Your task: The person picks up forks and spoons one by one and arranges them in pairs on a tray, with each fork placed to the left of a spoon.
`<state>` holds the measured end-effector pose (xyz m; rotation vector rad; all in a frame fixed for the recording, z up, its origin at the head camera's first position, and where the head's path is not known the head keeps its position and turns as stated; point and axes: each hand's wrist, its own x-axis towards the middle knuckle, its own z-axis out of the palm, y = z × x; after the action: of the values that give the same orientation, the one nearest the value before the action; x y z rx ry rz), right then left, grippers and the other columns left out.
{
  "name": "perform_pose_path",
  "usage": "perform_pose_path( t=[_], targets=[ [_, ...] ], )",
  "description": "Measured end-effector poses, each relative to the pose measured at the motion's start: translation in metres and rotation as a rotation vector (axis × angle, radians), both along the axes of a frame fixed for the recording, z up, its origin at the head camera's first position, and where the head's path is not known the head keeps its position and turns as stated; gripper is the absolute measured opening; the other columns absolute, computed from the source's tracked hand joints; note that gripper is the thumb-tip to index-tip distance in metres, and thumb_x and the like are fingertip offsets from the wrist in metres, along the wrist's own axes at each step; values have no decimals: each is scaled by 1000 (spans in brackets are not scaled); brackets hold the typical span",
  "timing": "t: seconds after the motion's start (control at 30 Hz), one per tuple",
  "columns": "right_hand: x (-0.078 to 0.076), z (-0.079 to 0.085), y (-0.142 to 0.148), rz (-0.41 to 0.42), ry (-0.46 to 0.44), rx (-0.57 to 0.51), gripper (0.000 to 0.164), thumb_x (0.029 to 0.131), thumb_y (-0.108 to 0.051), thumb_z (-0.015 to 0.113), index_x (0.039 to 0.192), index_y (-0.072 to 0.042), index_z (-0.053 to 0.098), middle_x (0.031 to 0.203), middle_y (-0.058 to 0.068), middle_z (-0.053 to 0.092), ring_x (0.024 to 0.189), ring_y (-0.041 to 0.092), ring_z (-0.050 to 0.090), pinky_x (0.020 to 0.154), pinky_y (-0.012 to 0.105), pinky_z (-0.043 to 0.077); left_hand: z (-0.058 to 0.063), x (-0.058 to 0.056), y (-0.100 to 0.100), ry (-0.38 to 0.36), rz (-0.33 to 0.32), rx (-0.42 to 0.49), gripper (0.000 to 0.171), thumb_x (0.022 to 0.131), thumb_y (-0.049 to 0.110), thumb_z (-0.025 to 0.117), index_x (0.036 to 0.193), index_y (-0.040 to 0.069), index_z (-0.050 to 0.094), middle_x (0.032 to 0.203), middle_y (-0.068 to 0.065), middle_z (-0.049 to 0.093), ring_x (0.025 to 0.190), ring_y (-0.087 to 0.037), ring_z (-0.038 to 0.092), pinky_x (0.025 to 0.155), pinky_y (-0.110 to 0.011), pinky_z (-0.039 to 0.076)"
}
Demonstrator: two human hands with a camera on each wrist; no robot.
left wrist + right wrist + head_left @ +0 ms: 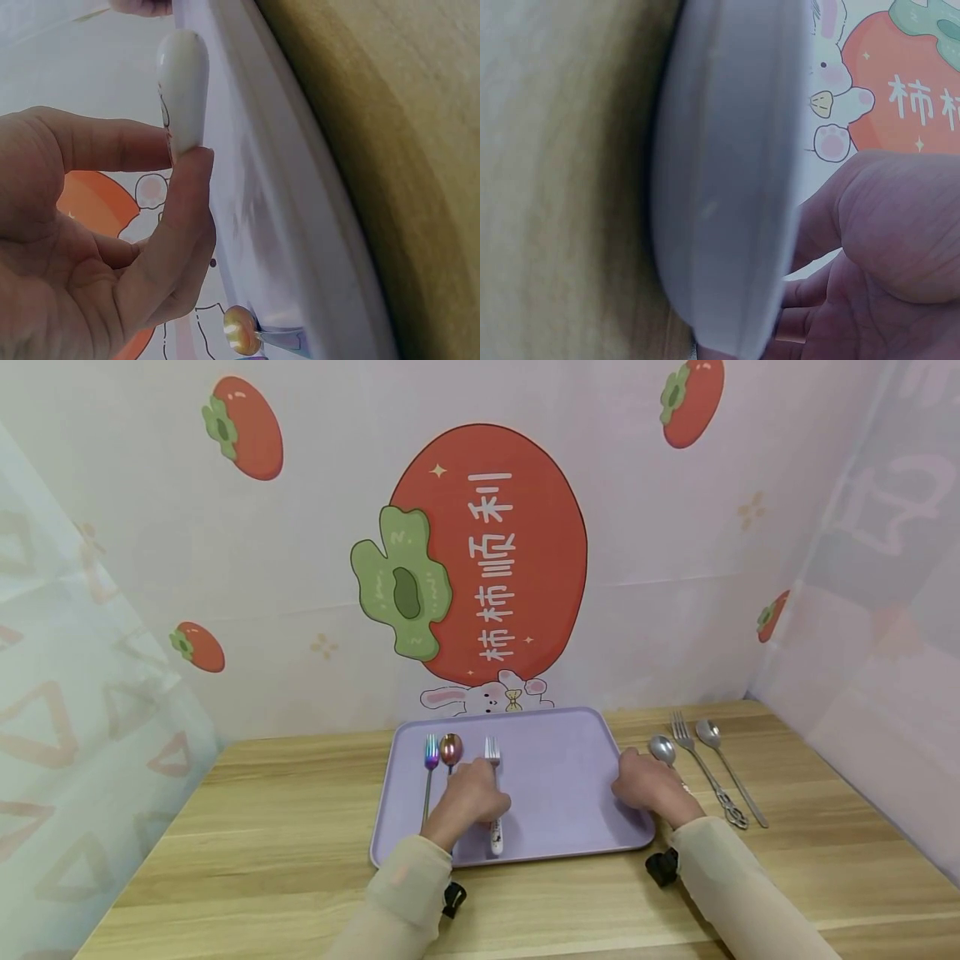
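Observation:
My left hand [474, 792] is over the lilac tray [562, 777], pinching a fork [492, 750] by its white patterned handle. That handle's rounded end [183, 82] pokes up past thumb and fingers in the left wrist view. To the left of this hand, an iridescent fork [431, 753] and a copper-coloured spoon [451, 748] lie on the tray. My right hand [651, 783] grips the tray's right edge. In the right wrist view the tray's front wall [727, 180] hides its fingertips.
On the wooden table [277, 827], right of the tray, lie a silver spoon [662, 748] partly behind the right hand, a fork with an ornate handle [705, 764] and another spoon [731, 768]. A printed cloth wall [315, 568] stands behind.

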<state>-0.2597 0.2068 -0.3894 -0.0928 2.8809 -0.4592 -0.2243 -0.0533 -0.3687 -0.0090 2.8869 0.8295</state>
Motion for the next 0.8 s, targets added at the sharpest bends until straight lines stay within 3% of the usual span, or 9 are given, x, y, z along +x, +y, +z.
perform_pose_path(
  t=[0.53,0.8],
  targets=[
    [0,-1,0,-1,4,-10,39,91,-10,54,119,18,48,89,22,58,74,31,58,65,44,49,-5,1,2,-67,20,11,29,79,3,71,102,-12,61,68,-13,59,51,-18,57,45,-26,43],
    [0,-1,0,2,-1,-3,44,92,-9,53,123,21,46,90,23,59,74,31,58,66,44,49,-9,-1,2,-56,-1,12,50,78,0,70,126,-12,60,70,-13,59,51,-18,56,43,-26,40]
  ],
)
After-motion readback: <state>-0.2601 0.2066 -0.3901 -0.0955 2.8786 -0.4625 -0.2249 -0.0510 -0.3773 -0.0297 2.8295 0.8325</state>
